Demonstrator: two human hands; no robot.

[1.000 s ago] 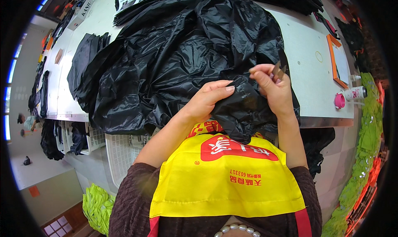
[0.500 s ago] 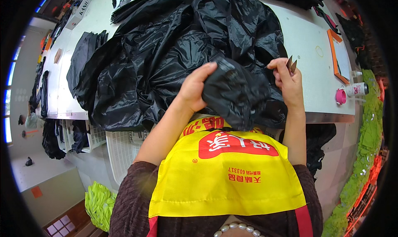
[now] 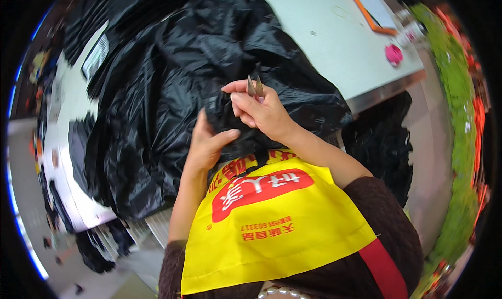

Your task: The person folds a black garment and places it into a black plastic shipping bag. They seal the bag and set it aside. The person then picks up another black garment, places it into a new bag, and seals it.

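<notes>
A large, shiny black garment point(image 3: 172, 84) lies bunched on the table in front of me and hangs over its near edge. My left hand point(image 3: 205, 147) holds a fold of it near my apron, the thumb on the near side and the fingers partly hidden by the cloth. Just right of that, my right hand point(image 3: 261, 108) is closed around a pair of thread snips point(image 3: 254, 86), their two pointed blades sticking up past the fingers. Its index finger and thumb are at the garment's edge; whether they pinch cloth or thread is too blurred to tell.
On the white table point(image 3: 314, 32) an orange-framed board point(image 3: 372, 8) lies at the far right, near a pink cup-like thing point(image 3: 393, 54) and a bottle point(image 3: 410, 34). More black garments point(image 3: 117, 14) are stacked at the far left. Dark cloth point(image 3: 384, 142) hangs below the table's right side.
My right hand with the snips has crossed leftward to beside my left hand. The left hand has moved left and lower with the cloth. The whole view has turned and shifted right.
</notes>
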